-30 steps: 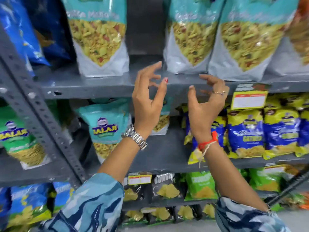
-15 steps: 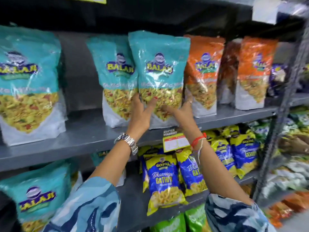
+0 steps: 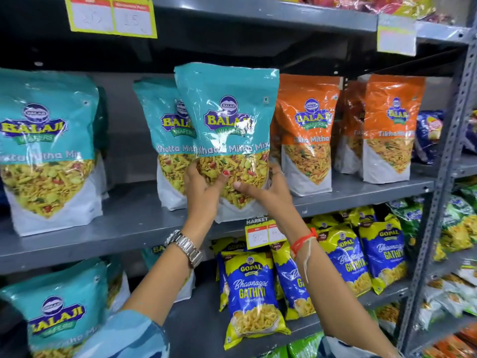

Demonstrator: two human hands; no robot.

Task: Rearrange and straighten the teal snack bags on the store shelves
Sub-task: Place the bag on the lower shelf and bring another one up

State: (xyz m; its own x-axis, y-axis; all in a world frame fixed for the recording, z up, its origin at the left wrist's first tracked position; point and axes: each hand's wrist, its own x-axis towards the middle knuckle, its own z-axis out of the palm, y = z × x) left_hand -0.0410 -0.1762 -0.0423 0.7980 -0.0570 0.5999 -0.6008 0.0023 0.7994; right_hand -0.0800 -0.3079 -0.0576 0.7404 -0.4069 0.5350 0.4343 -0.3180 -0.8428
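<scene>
A teal Balaji snack bag (image 3: pixel 232 120) is held upright just off the front edge of the grey middle shelf (image 3: pixel 134 223). My left hand (image 3: pixel 204 192) grips its lower left side and my right hand (image 3: pixel 268 192) grips its lower right side, thumbs on the front. Directly behind it stands a second teal bag (image 3: pixel 167 140), partly covered. Another teal bag (image 3: pixel 49 151) stands at the shelf's left end, with a bare gap between the two. One more teal bag (image 3: pixel 56 313) sits on the shelf below, at the lower left.
Orange Balaji bags (image 3: pixel 307 133) stand right of the held bag. Blue-and-yellow Gopal packets (image 3: pixel 253 295) fill the lower shelf under my arms. A price tag (image 3: pixel 263 232) hangs from the shelf edge. A perforated metal upright (image 3: pixel 444 192) bounds the right side.
Both hands rose from the shelf edge and closed on the front teal bag, then pulled it forward off the shelf toward me. The view tilted upward.
</scene>
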